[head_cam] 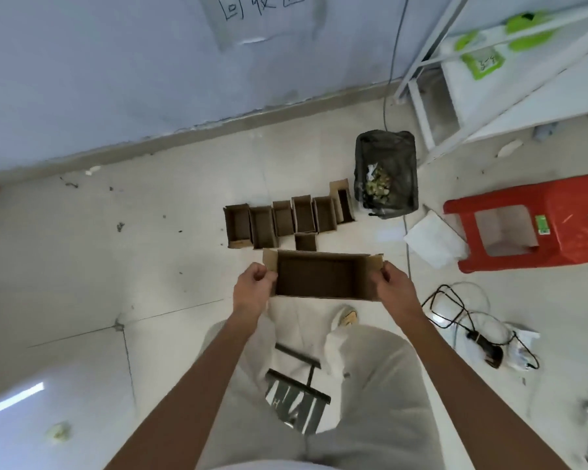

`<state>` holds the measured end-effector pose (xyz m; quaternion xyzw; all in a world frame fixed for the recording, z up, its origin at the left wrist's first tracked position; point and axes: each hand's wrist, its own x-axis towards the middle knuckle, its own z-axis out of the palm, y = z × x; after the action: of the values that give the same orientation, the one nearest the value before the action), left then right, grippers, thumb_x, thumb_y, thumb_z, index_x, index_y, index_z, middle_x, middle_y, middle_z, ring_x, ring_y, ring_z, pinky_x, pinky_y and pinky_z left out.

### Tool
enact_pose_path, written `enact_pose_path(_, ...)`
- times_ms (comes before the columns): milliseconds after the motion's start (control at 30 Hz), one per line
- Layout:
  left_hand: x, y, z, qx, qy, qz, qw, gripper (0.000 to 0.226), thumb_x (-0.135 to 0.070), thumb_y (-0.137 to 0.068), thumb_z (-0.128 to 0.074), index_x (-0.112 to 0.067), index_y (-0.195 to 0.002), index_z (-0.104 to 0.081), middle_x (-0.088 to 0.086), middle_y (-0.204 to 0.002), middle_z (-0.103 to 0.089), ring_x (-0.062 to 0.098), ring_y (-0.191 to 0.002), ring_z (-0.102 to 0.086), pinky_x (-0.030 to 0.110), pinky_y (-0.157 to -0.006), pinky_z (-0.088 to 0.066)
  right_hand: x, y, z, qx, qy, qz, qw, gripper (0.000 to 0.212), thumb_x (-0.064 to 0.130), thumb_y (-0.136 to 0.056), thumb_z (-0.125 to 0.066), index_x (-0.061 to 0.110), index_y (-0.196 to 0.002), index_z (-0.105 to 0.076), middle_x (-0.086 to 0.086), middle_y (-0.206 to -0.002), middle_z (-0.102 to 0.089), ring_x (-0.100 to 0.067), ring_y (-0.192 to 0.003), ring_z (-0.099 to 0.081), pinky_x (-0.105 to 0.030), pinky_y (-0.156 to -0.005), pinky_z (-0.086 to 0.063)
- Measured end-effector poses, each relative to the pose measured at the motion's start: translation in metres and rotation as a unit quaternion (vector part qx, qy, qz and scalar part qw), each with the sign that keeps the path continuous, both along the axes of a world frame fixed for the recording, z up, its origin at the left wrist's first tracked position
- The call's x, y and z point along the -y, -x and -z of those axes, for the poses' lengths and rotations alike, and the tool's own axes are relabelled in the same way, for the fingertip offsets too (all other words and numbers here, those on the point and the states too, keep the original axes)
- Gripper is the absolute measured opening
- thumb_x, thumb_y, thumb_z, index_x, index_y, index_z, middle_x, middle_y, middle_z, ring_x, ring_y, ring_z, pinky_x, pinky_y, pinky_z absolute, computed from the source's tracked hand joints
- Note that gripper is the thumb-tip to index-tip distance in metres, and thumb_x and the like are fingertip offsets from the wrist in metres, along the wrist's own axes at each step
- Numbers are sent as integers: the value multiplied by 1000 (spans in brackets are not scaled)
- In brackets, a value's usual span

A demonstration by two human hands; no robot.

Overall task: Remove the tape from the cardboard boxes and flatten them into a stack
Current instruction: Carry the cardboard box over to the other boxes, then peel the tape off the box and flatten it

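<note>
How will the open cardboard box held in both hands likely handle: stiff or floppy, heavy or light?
Probably light: the cardboard box looks empty, and the left hand and right hand hold it only by its end flaps. Likely semi-stiff, since the thin walls keep their shape, though the open flaps should bend easily.

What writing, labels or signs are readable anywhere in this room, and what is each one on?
"回收区": handwritten on the paper sheet stuck to the wall.
Handwriting on the green tag on the white shelf: too blurred to read.
Green sticker on the red stool: too small to read.
Held cardboard box and the small boxes on the floor: no print visible.
</note>
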<state>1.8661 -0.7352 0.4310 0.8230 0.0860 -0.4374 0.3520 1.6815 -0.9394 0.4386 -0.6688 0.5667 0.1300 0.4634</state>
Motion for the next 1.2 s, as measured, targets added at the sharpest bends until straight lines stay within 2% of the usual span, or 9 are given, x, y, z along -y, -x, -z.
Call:
enact_pose_path(267,14,-31,168,22,100,-10,995,32,-39,-106,-55,-28,-76,-60,-18,-77,-59,9,-82,-55,37,-89,-48,24,-21,179,59,-105,73,990,39,43,-102,-58,6,-110,-55,-28,-113,-62,-44,-103,-62,-43,-83,-48)
enact_pose_path(400,-2,-21,252,-12,150,-71,986,41,-61,-89,-50,-30,-94,-75,-10,-102,-74,13,-103,-68,42,-94,-54,25,-7,253,83,-115,119,983,69,90,-74,-47,39,-111,-74,12,-106,-78,-6,-99,-73,-38,-90,-53)
enact_pose_path(467,-16,-13,285,-35,174,-110,978,48,-68,-84,-51,-29,-93,-77,-4,-103,-72,19,-99,-66,44,-88,-52,22,1,291,94,-159,153,971,72,96,-64,-40,51,-105,-78,17,-108,-78,1,-96,-73,-35,-87,-51)
enact_pose_path(600,-35,0,335,-33,130,-118,984,49,-73,-92,-51,-34,-109,-75,-10,-111,-75,17,-114,-64,49,-108,-43,13,29,334,115,-233,152,954,72,84,-86,-48,27,-117,-80,-6,-116,-77,-24,-97,-76,-37,-73,-63)
enact_pose_path(667,-35,10,342,-11,109,-91,990,49,-66,-101,-41,-33,-106,-77,-13,-101,-77,14,-112,-64,42,-104,-45,7,37,335,115,-268,148,945,62,72,-96,-49,21,-109,-82,-10,-107,-76,-24,-92,-74,-41,-74,-63)
enact_pose_path(733,-37,21,333,-7,142,-55,988,56,-59,-107,-32,-36,-96,-82,-16,-100,-78,8,-109,-68,36,-93,-49,-3,37,331,83,-248,138,955,55,68,-99,-48,25,-108,-82,-8,-109,-77,-21,-104,-72,-42,-83,-60)
enact_pose_path(900,-67,30,313,31,189,-71,979,53,-60,-106,-37,-26,-92,-75,-5,-118,-72,13,-120,-60,46,-101,-49,-45,44,306,115,-211,100,965,42,63,-100,-53,38,-129,-70,-12,-129,-70,-24,-117,-65,-39,-80,-61)
enact_pose_path(1067,-77,35,314,-55,234,-105,965,51,-64,-97,-55,-16,-79,-63,8,-106,-73,24,-98,-66,38,-72,-52,-71,52,295,139,-125,35,982,42,36,-102,-63,41,-143,-56,-2,-132,-61,-24,-118,-61,-38,-81,-61)
enact_pose_path(1200,-58,42,321,-144,233,-61,960,58,-57,-82,-79,-12,-115,-65,10,-118,-67,30,-104,-65,43,-64,-54,-60,61,283,143,-65,40,987,26,24,-99,-68,18,-124,-61,-15,-125,-68,-26,-106,-67,-37,-79,-57)
